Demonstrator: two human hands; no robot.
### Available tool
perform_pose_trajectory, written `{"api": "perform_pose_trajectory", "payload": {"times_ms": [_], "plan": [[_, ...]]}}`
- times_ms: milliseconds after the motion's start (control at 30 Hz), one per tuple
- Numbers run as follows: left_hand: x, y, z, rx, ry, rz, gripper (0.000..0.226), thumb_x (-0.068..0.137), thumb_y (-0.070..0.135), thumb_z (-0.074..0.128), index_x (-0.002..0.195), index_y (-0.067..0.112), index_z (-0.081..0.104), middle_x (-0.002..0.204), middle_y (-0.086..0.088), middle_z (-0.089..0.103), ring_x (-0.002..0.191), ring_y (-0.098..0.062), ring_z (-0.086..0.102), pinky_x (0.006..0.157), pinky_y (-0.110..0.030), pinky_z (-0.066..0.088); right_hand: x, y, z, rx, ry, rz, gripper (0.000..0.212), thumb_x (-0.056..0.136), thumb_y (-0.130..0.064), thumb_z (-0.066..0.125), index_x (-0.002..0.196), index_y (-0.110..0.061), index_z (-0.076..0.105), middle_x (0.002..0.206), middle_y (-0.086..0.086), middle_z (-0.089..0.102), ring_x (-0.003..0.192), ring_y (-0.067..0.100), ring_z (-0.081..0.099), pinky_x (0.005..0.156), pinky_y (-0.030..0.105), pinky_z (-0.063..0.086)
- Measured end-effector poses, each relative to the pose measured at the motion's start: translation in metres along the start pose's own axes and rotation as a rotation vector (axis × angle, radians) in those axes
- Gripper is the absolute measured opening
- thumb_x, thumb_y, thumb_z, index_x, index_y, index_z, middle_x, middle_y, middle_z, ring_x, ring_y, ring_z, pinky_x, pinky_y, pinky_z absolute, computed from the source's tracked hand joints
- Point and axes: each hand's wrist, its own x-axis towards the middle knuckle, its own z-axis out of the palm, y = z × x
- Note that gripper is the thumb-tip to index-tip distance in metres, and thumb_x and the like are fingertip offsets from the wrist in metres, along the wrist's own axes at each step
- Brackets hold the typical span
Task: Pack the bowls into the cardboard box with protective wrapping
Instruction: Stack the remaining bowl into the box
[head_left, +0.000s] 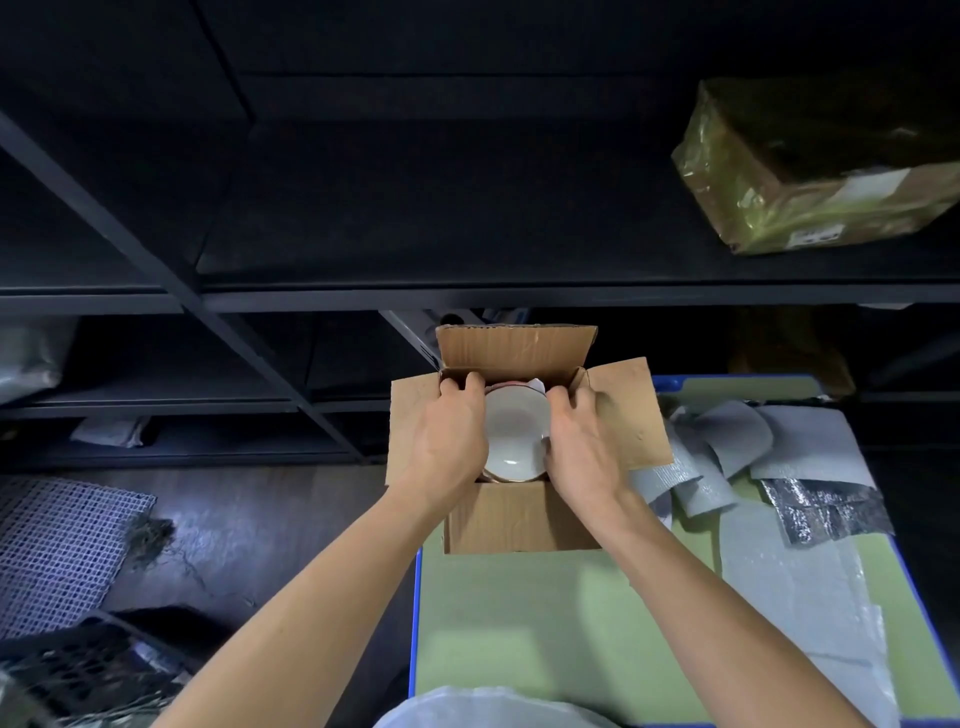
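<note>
An open cardboard box (519, 519) stands on the far left corner of a green table, its flaps spread out. Inside it lies a white bowl (517, 434) with a thin gold rim, mouth up, on top of another bowl whose reddish edge shows behind it. A bit of white wrapping (537, 385) pokes up at the box's far side. My left hand (454, 436) grips the bowl's left edge, fingers curled over the box's far left rim. My right hand (584, 441) grips the bowl's right edge.
Grey foam sheets (737, 441) and a silver foil piece (826, 512) lie on the green table (571, 623) right of the box. Dark metal shelving (467, 296) rises behind, with a taped parcel (810, 171) on it. A mesh mat (57, 551) lies on the floor at left.
</note>
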Motion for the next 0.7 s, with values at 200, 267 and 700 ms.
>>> {"api": "perform_pose_trajectory", "payload": {"times_ms": [200, 267, 700], "plan": [[0.003, -0.006, -0.003, -0.057, -0.021, 0.022, 0.025, 0.091, 0.001, 0.055, 0.112, 0.014, 0.052, 0.101, -0.007, 0.063, 0.087, -0.023, 0.058, 0.066, -0.031, 0.046, -0.007, 0.009, 0.001, 0.000, 0.007, -0.064, 0.060, 0.092, 0.000, 0.050, 0.148, -0.015, 0.038, 0.127, 0.010, 0.041, 0.093, 0.032, 0.060, 0.072, 0.032, 0.044], [0.002, -0.008, -0.003, -0.046, -0.020, 0.021, 0.021, 0.091, 0.003, 0.056, 0.109, 0.015, 0.054, 0.100, -0.005, 0.065, 0.085, -0.020, 0.058, 0.064, -0.027, 0.043, -0.012, 0.010, 0.000, 0.028, -0.010, -0.091, 0.066, 0.092, 0.001, 0.047, 0.154, -0.016, 0.031, 0.126, 0.009, 0.040, 0.093, 0.032, 0.059, 0.075, 0.035, 0.047], [-0.010, 0.011, -0.012, 0.051, -0.014, 0.032, 0.043, 0.092, -0.002, 0.049, 0.132, 0.011, 0.043, 0.119, -0.005, 0.058, 0.100, -0.026, 0.062, 0.070, -0.031, 0.049, -0.013, 0.004, -0.002, 0.138, -0.033, -0.075, 0.058, 0.098, -0.005, 0.047, 0.153, -0.019, 0.033, 0.120, 0.008, 0.038, 0.100, 0.034, 0.057, 0.089, 0.043, 0.050]]}}
